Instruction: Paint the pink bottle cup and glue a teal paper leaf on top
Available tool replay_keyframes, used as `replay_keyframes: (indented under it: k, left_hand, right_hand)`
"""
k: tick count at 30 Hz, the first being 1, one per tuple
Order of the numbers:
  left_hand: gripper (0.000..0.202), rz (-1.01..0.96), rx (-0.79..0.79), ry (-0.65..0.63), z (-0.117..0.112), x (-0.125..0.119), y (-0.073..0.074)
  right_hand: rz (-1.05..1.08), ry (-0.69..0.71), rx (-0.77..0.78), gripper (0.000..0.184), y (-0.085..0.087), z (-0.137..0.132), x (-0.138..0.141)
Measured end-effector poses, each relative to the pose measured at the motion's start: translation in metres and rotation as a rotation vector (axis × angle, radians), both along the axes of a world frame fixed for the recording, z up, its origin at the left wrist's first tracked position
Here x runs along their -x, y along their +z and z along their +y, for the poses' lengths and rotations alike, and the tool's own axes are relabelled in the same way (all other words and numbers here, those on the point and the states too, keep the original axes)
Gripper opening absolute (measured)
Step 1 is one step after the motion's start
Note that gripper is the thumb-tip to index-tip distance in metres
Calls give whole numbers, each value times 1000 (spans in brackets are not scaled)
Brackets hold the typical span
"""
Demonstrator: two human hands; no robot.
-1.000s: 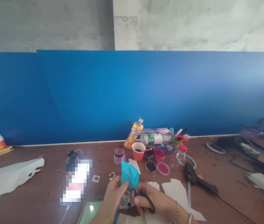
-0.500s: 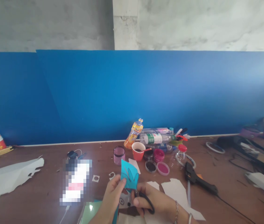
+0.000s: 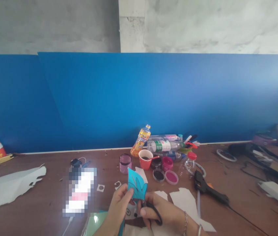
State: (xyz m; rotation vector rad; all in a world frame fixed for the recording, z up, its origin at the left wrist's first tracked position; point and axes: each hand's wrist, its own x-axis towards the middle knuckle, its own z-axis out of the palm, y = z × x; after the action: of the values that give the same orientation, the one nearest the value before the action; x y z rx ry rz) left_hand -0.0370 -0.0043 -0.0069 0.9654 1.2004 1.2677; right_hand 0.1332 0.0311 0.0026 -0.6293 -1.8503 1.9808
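Observation:
My left hand pinches the lower left edge of a turquoise paper cut-out with a leaf shape drawn on it, holding it upright above the brown table. My right hand has its fingers through the black handles of a pair of scissors, whose blades meet the paper's lower edge. Both hands sit at the bottom middle of the view, close together.
White paper scraps lie right of my hands, a black glue gun beyond them. Behind stand a red cup, paint pots, a purple jar and lying bottles. A large white paper lies far left; cables far right.
The turquoise cut-out has turned slightly in my left hand. Both hands have stayed in nearly the same spot.

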Motion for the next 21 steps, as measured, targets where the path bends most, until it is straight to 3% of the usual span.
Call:
replay_keyframes:
  k: [14,21]
  left_hand:
    - [38,14,-10,15,-2,0,5]
    - [41,112,-82,80,-1,1,2]
  right_hand:
    - [-28,-23,-36,54,1,-1,0]
    - [-23,-29,-12,53,1,-2,-2]
